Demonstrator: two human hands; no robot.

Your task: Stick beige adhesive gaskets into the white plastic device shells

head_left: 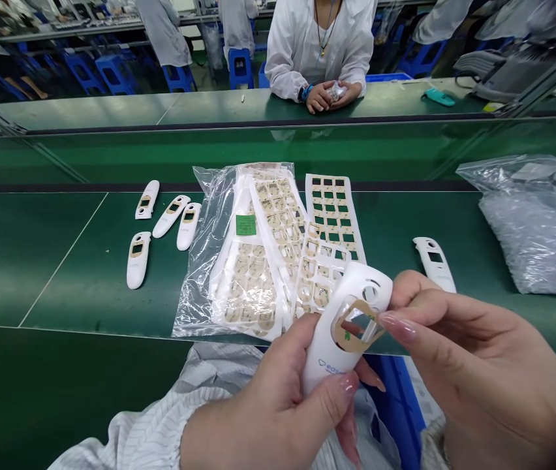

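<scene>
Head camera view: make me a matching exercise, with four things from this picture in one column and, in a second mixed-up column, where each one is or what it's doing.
Things
1. Left hand
2. Right hand
3. Lone white casing
4. Co-worker's hands

Places and states
A. Around a small shiny packet above the far bench
B. Lying on the green bench near a bag of packing wrap
C. Gripping a white casing
D. Fingertip at a tan adhesive frame

Right pairs: 1-C, 2-D, 3-B, 4-A
</scene>
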